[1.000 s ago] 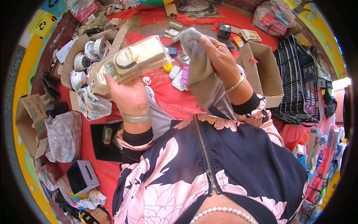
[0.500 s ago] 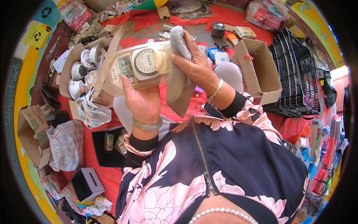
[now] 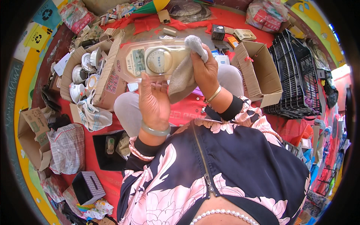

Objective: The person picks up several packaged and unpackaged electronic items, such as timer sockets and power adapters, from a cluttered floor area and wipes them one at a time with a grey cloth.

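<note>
At eleven o'clock the left hand (image 3: 154,101) holds a clear, angular plastic package (image 3: 153,62) — round pale dial (image 3: 159,60) inside — and the right hand (image 3: 206,74) clasps nubbly grey cloth (image 3: 183,76) against its three-o'clock end.

Gap over red cloth (image 3: 183,111) between grey knees (image 3: 125,108); obstacles: packaged timer (image 3: 159,60) ahead, full carton (image 3: 111,80) left.
</note>
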`<state>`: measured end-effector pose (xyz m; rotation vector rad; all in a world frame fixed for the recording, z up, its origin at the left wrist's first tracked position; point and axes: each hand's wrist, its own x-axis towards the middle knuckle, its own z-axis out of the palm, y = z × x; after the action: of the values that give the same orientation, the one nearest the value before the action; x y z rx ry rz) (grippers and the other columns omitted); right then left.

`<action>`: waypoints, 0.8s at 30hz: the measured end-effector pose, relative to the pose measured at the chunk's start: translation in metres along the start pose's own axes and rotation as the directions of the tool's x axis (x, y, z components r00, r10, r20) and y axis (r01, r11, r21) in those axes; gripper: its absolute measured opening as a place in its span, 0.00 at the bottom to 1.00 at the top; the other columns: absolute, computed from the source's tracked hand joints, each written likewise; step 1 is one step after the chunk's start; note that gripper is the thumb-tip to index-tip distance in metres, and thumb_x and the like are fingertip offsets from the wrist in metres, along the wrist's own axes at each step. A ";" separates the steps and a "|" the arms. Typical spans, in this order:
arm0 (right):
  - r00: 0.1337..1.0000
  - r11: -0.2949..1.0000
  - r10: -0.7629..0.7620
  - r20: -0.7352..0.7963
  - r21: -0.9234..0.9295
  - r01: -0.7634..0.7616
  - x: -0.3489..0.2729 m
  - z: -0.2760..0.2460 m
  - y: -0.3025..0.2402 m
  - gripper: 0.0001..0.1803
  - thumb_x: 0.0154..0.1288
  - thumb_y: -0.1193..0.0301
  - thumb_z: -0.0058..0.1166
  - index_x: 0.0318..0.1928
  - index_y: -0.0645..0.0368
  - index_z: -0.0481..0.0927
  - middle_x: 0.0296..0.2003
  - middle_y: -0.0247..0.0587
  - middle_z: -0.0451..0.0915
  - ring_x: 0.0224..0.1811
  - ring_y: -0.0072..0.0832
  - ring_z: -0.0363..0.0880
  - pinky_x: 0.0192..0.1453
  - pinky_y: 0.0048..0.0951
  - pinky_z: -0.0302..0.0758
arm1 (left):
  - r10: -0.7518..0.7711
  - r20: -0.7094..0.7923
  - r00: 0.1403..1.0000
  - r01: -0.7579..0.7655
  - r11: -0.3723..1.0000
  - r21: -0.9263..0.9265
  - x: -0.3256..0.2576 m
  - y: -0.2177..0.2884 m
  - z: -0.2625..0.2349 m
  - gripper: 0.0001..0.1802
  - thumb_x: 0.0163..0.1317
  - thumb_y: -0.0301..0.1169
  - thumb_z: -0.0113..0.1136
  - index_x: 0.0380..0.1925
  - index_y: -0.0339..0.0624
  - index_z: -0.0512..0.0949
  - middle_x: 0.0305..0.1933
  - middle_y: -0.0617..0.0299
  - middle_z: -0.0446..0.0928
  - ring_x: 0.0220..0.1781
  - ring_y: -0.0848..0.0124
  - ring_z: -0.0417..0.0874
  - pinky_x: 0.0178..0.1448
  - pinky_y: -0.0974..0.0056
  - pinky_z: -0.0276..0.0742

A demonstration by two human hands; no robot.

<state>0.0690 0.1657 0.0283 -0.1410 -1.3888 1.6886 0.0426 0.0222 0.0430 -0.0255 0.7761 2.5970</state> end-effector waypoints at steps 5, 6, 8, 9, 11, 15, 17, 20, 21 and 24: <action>0.775 0.686 -0.512 0.371 -0.367 0.628 0.002 -0.011 -0.021 0.19 0.50 0.74 0.60 0.46 0.59 0.76 0.42 0.45 0.77 0.45 0.39 0.76 0.49 0.32 0.72 | -0.109 0.015 0.994 0.110 0.994 -0.021 0.007 0.007 0.002 0.33 0.57 0.45 0.63 0.56 0.40 0.64 0.57 0.53 0.66 0.57 0.60 0.69 0.65 0.53 0.64; 0.694 0.599 -0.568 0.441 -0.356 0.717 0.002 -0.010 -0.027 0.23 0.45 0.73 0.63 0.45 0.58 0.77 0.42 0.47 0.77 0.47 0.45 0.77 0.50 0.35 0.73 | -0.127 -0.042 0.991 0.127 0.992 -0.013 0.011 0.008 -0.001 0.35 0.56 0.48 0.63 0.57 0.40 0.63 0.58 0.52 0.65 0.60 0.58 0.67 0.66 0.51 0.62; 0.576 0.386 -0.579 0.576 -0.429 0.817 -0.001 -0.012 -0.031 0.16 0.47 0.68 0.60 0.41 0.48 0.79 0.44 0.43 0.77 0.49 0.41 0.76 0.55 0.38 0.71 | -0.189 -0.049 0.981 0.183 0.977 -0.104 0.009 0.009 -0.004 0.37 0.55 0.51 0.63 0.57 0.40 0.63 0.57 0.53 0.67 0.61 0.58 0.68 0.66 0.52 0.63; 0.493 0.268 -0.581 0.648 -0.420 0.867 -0.003 -0.014 -0.034 0.14 0.49 0.66 0.59 0.40 0.45 0.79 0.44 0.42 0.76 0.49 0.39 0.76 0.56 0.39 0.70 | -0.164 -0.005 0.986 0.163 0.984 -0.070 0.007 0.010 -0.002 0.37 0.55 0.53 0.60 0.57 0.40 0.64 0.57 0.54 0.68 0.60 0.58 0.68 0.65 0.53 0.64; 0.349 0.115 -0.583 0.734 -0.350 0.930 -0.009 -0.014 -0.034 0.09 0.54 0.63 0.53 0.37 0.35 0.79 0.46 0.36 0.76 0.52 0.33 0.75 0.60 0.41 0.68 | -0.118 0.084 0.989 0.119 0.993 -0.004 0.002 0.011 0.004 0.38 0.56 0.59 0.55 0.57 0.41 0.65 0.57 0.55 0.70 0.59 0.60 0.70 0.64 0.56 0.66; 0.186 0.123 -0.539 0.822 -0.142 0.982 -0.022 -0.008 -0.044 0.05 0.56 0.64 0.52 0.33 0.36 0.77 0.47 0.31 0.76 0.55 0.27 0.74 0.63 0.41 0.65 | -0.115 0.160 0.980 0.109 0.993 0.045 0.004 0.011 0.000 0.37 0.59 0.60 0.49 0.57 0.42 0.67 0.55 0.56 0.73 0.53 0.61 0.76 0.58 0.57 0.72; 0.191 0.216 -0.512 0.837 -0.089 0.972 -0.022 -0.005 -0.049 0.05 0.56 0.66 0.53 0.35 0.42 0.77 0.47 0.33 0.77 0.54 0.29 0.74 0.62 0.40 0.67 | -0.080 0.183 0.980 0.078 0.997 0.019 0.012 0.014 -0.008 0.34 0.61 0.56 0.50 0.58 0.42 0.67 0.55 0.56 0.73 0.53 0.61 0.76 0.58 0.57 0.72; 0.362 0.467 -0.504 0.784 -0.104 0.878 -0.020 -0.010 -0.055 0.12 0.53 0.68 0.57 0.41 0.50 0.78 0.46 0.39 0.78 0.51 0.35 0.77 0.59 0.40 0.70 | 0.003 0.197 0.980 0.001 1.000 -0.019 0.027 0.021 -0.018 0.31 0.61 0.51 0.50 0.58 0.42 0.66 0.56 0.56 0.72 0.55 0.59 0.75 0.59 0.54 0.71; 0.491 0.642 -0.511 0.706 -0.066 0.764 -0.018 -0.013 -0.055 0.18 0.52 0.71 0.60 0.46 0.55 0.77 0.45 0.45 0.78 0.49 0.39 0.78 0.55 0.40 0.72 | 0.009 0.204 0.979 0.002 0.999 -0.051 0.027 0.025 -0.016 0.31 0.61 0.50 0.50 0.59 0.43 0.65 0.56 0.56 0.71 0.56 0.58 0.74 0.60 0.53 0.71; 0.941 0.941 -0.200 0.274 -0.214 0.262 -0.012 -0.027 -0.064 0.16 0.58 0.75 0.54 0.49 0.62 0.75 0.43 0.45 0.78 0.45 0.35 0.78 0.50 0.32 0.74 | 0.022 0.184 0.983 -0.016 0.999 -0.032 0.026 0.032 -0.021 0.36 0.58 0.54 0.52 0.61 0.43 0.62 0.59 0.55 0.68 0.59 0.56 0.71 0.60 0.50 0.70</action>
<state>0.1276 0.1736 0.0662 0.0970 -1.7305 1.3656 0.0039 -0.0024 0.0379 0.2112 0.6733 2.5837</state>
